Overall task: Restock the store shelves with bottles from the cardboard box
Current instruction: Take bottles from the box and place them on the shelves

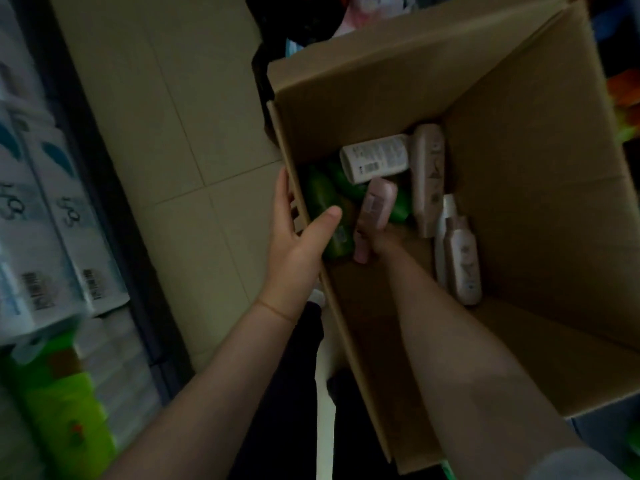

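Note:
An open cardboard box [519,150] stands on the floor with several bottles lying at its bottom. My right hand [377,239] reaches deep inside and grips a pink bottle [375,209]. My left hand [298,233] holds the box's left wall, thumb inside and fingers outside. Green bottles [325,199] lie under my thumb along that wall. A white bottle [375,157] lies across the far end, and two more pink bottles [429,178] [462,261] lie by the right wall.
Store shelves [52,220] at the left hold white boxed products and green packs [69,420] lower down. Beige floor tiles [166,116] lie between shelf and box. Colourful goods [623,98] show at the right edge; dark items sit behind the box.

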The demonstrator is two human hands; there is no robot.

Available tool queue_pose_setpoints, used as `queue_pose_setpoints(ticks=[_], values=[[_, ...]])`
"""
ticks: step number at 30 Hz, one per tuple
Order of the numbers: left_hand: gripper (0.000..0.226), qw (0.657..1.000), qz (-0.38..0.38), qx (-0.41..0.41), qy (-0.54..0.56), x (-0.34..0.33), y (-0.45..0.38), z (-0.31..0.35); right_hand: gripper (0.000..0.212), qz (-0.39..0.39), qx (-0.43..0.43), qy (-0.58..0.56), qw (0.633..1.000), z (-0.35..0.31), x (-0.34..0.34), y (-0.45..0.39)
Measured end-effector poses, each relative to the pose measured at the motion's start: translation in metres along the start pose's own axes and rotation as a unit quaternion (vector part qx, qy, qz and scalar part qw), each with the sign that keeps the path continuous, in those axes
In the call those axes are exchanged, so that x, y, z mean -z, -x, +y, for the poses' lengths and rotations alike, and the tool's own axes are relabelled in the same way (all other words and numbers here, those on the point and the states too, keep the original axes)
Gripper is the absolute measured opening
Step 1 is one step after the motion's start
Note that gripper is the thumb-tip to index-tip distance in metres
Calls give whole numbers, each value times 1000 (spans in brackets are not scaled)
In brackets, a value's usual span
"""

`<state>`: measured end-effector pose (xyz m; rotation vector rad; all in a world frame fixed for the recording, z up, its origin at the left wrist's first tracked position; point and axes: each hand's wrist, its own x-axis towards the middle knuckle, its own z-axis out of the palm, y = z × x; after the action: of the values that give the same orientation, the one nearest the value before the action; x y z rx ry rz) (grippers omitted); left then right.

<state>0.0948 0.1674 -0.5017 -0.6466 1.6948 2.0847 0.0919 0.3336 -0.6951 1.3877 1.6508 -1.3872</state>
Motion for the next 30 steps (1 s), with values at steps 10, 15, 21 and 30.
queue_pose_setpoints(ticks=[10, 15, 21, 30], values=[[79, 908, 104, -194, -355, -6, 17, 31, 53, -76, 82, -92, 989, -41, 50, 107], [65, 802, -90, -321, -496, -23, 40, 69, 46, -227, 168, -154, 947, -76, 114, 238], [49, 780, -222, -382, -443, -99, 111, 143, 47, -287, 221, -251, 898, -83, 204, 361], [13, 911, -336, -225, -83, -227, 293, 239, 37, -113, 452, -232, 854, -56, 352, 535]])
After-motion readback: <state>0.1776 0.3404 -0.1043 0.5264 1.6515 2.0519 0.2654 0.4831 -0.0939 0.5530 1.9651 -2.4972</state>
